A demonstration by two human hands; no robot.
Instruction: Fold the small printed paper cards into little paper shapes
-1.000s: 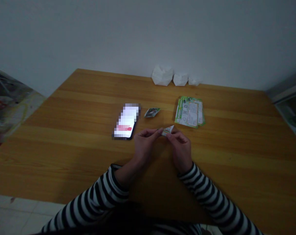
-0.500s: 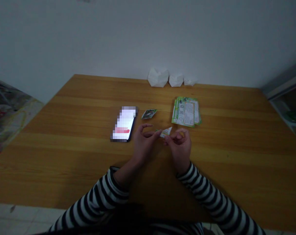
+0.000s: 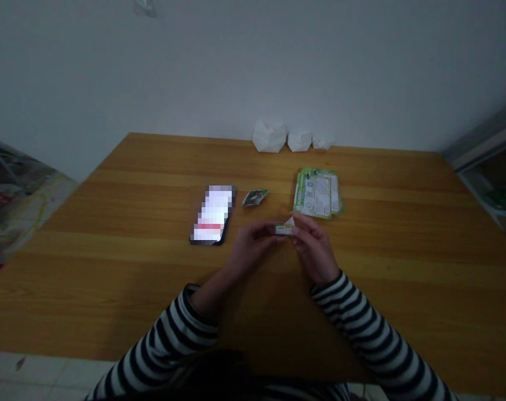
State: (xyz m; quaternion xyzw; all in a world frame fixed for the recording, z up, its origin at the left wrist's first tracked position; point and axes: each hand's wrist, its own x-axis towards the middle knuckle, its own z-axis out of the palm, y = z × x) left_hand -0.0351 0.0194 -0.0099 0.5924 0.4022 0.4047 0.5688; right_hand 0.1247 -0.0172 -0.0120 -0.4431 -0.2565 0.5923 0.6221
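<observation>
Above the near middle of the wooden table, a small folded piece of printed paper point(image 3: 283, 229), white with green and orange print, is held between both hands. My left hand point(image 3: 253, 242) pinches its left end. Fingers and thumb of my right hand point(image 3: 315, 242) close on its right end, where a pale pointed corner sticks up. Parts of the paper are hidden behind the fingertips. Just beyond my left hand lies another small folded paper piece point(image 3: 255, 197), dark with green edges. A stack of green and white printed leaflets point(image 3: 317, 193) lies beyond my right hand.
A phone point(image 3: 212, 215) with a lit, blurred screen lies left of my left hand. Three white folded paper shapes point(image 3: 269, 137) stand along the table's point(image 3: 111, 223) back edge against the wall point(image 3: 253, 61). A shelf point(image 3: 493, 150) is at the far right.
The paper in my hands has turned from a pointed triangle facing me to a narrow strip-like face. My right hand has shifted slightly right, and its fingers now reach over the paper.
</observation>
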